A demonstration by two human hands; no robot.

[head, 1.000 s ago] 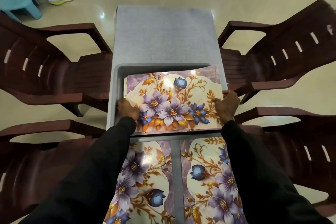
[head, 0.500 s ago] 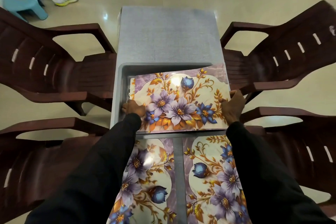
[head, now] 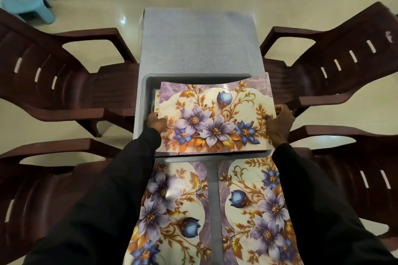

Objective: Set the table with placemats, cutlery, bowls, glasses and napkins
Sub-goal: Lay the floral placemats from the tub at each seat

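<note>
The left hand (head: 156, 122) and right hand (head: 280, 123) each pinch a short edge of the floral placemat (head: 215, 118), fingers curled on it, just above the grey tray (head: 146, 84). It bows. A loose pinch could drop it, or it could drag the mat beneath (head: 156, 101) along.

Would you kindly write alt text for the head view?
The left hand and right hand hold a floral placemat over a grey tray on a grey table. Two matching placemats lie nearer the person; four brown chairs flank it.
</note>
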